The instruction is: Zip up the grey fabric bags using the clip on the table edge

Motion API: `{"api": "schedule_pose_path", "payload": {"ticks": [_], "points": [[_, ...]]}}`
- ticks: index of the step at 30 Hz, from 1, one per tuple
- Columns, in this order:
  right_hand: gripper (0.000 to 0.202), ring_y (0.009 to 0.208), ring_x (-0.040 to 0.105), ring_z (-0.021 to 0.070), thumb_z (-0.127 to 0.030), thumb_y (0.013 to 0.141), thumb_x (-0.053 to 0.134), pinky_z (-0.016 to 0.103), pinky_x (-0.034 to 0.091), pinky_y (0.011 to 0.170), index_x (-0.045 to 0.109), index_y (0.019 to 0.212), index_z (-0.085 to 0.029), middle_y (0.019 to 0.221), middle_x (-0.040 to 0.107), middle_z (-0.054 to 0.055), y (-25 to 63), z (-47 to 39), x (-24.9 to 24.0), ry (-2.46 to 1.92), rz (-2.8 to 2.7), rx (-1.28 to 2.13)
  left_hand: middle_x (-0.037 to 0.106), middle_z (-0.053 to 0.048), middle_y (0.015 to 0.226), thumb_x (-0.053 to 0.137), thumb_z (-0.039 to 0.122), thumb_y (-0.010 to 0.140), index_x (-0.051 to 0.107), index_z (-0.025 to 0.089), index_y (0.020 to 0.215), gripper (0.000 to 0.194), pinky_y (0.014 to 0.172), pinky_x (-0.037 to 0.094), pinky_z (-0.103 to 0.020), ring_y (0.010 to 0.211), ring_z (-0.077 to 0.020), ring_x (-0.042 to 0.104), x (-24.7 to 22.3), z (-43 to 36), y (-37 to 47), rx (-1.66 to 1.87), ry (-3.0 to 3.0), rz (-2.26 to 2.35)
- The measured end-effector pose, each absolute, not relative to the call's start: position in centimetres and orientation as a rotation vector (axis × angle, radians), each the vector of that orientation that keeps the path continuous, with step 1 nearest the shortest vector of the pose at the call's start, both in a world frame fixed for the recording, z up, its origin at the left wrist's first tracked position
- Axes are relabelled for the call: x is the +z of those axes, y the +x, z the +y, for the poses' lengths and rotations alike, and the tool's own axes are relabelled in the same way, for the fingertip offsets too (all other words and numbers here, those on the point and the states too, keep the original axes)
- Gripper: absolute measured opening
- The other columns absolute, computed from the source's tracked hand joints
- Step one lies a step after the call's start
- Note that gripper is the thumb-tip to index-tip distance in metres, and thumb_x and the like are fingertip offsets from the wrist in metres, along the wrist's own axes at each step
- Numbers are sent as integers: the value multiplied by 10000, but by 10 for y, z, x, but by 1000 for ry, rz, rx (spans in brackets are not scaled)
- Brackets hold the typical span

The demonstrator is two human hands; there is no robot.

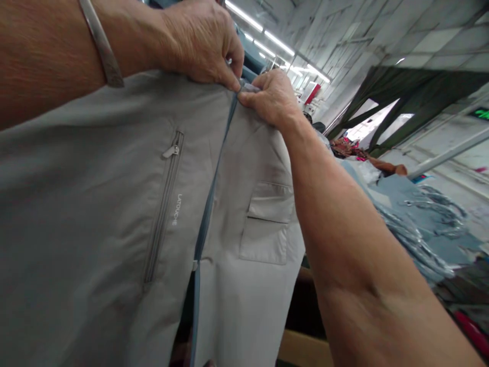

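Observation:
A light grey jacket (pixel 114 204) hangs spread out in front of me. My left hand (pixel 204 43), below a silver bangle (pixel 103 43), pinches its upper edge where the two front panels meet. Close beside it my right hand (pixel 275 97) is closed, thumb and fingers gripping the same spot from the other side. Down from there runs a blue-grey front zip (pixel 206 214), with a small metal piece (pixel 194 265) low on it. The left panel carries a slanted zipped pocket (pixel 164 209) and white lettering; a flap pocket (pixel 267 224) is on the right panel.
Grey-blue fabric pieces and bundled cords (pixel 416 229) lie on a surface at the right. A dark green curtain (pixel 420 97) hangs behind it. Tube lights (pixel 278 43) line the ceiling. A wooden edge (pixel 305 349) shows beneath the jacket.

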State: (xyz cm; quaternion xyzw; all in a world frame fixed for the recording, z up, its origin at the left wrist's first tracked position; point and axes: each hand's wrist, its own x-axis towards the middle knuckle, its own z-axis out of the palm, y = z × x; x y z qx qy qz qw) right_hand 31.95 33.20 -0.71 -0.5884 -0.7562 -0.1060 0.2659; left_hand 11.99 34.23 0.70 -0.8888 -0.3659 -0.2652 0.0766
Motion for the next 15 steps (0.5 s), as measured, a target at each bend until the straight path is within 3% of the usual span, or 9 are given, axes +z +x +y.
{"api": "schedule_pose_path", "payload": {"ticks": [5, 8, 10, 12, 13, 15], "points": [[432, 828, 621, 88, -468, 916, 542, 293, 343, 625, 477, 575, -212, 829, 725, 24, 332, 330, -29, -1658, -2004, -270, 646, -17, 1433, 334, 485, 1000, 722, 90, 1300, 629, 1202, 297, -376, 1450, -332, 481, -11, 332, 137, -798, -2654, -1287], [503, 881, 624, 85, -485, 934, 360, 296, 348, 664, 508, 579, -161, 885, 714, 37, 334, 334, -40, -1745, -2012, -249, 508, -86, 1587, 314, 424, 1046, 567, 75, 1478, 610, 1247, 283, -440, 1520, -345, 393, -37, 307, 142, -871, -2609, -1354], [424, 922, 650, 136, -424, 933, 509, 284, 387, 690, 557, 611, -153, 895, 728, 51, 332, 336, -42, -1766, -2010, -273, 456, -104, 1615, 352, 416, 1071, 495, 100, 1529, 575, 1258, 271, -492, 1542, -363, 344, -67, 274, 139, -920, -2617, -1285], [294, 931, 646, 174, -301, 875, 685, 290, 428, 718, 578, 630, -178, 885, 737, 60, 329, 332, -40, -1743, -1991, -285, 569, -142, 1484, 466, 437, 1045, 668, 110, 1328, 477, 1234, 303, -555, 1430, -409, 470, -104, 230, 131, -918, -2759, -1027], [273, 927, 638, 179, -252, 855, 711, 296, 430, 726, 571, 631, -184, 862, 721, 55, 327, 327, -37, -1716, -1982, -280, 649, -120, 1374, 556, 519, 996, 718, 159, 1214, 451, 1194, 367, -525, 1341, -394, 550, -122, 207, 125, -1057, -2822, -950], [292, 909, 616, 157, -229, 877, 671, 300, 401, 726, 535, 622, -183, 799, 647, 26, 322, 306, -26, -1647, -1983, -268, 736, -59, 1055, 633, 564, 960, 724, 216, 1040, 369, 944, 518, -388, 1010, -290, 687, -151, 167, 114, -1185, -3060, -1122]]}}
